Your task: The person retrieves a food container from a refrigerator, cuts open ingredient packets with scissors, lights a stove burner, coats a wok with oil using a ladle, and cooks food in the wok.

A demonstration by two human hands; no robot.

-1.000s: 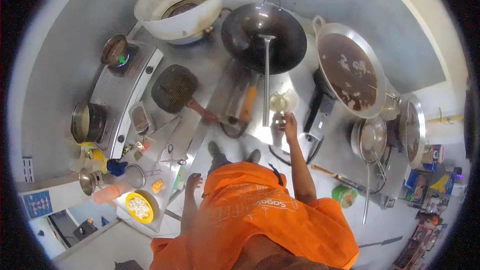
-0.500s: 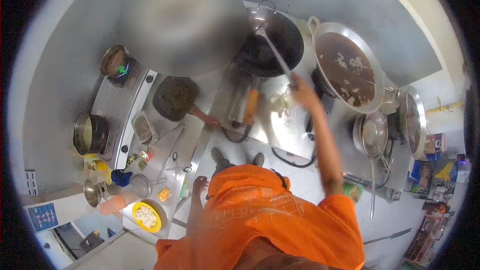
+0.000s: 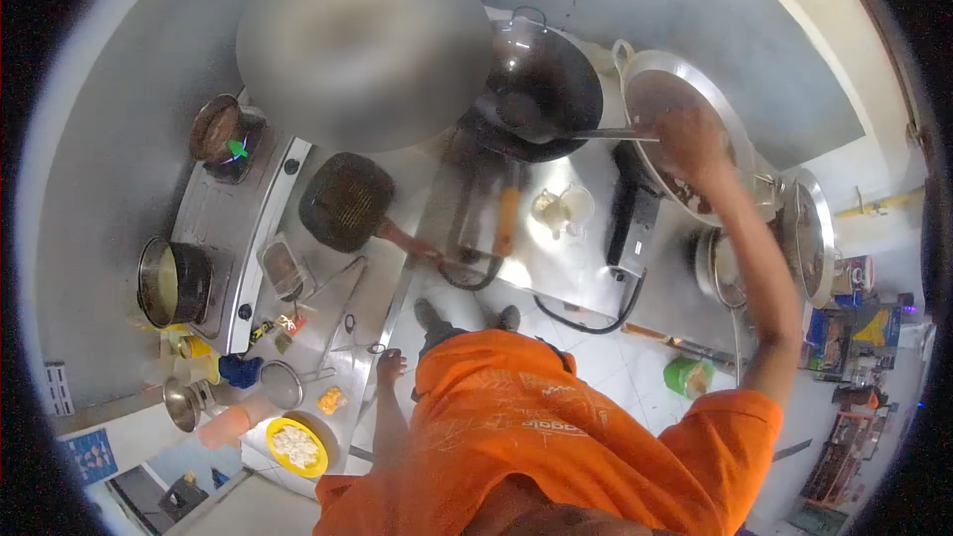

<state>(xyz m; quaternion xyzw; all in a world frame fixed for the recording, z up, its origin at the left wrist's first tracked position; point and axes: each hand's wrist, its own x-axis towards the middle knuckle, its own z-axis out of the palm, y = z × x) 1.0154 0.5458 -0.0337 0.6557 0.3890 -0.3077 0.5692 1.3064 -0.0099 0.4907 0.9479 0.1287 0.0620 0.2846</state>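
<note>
My right hand (image 3: pixel 692 146) is closed round the end of a long metal spatula (image 3: pixel 596 135), above the large pan of brown liquid (image 3: pixel 663 94). The spatula lies nearly level, its far end over the black wok (image 3: pixel 556 79). My left hand (image 3: pixel 391 365) hangs low beside the counter edge, near a pair of scissors (image 3: pixel 373 347); its fingers look slightly bent and nothing shows in them. Two small pale cups (image 3: pixel 576 203) stand on the metal counter below the wok.
A blurred large round pan (image 3: pixel 362 50) fills the upper left. Nearby are a square grill pan (image 3: pixel 347 201), a stove (image 3: pixel 233 238) with two pots, a yellow plate of white pieces (image 3: pixel 297 446), a strainer (image 3: pixel 282 384) and a green container (image 3: pixel 687 377).
My right hand has taken hold of the spatula and swung it to the right, from upright to nearly level. The large round pan at the upper left now looks bigger and blurred.
</note>
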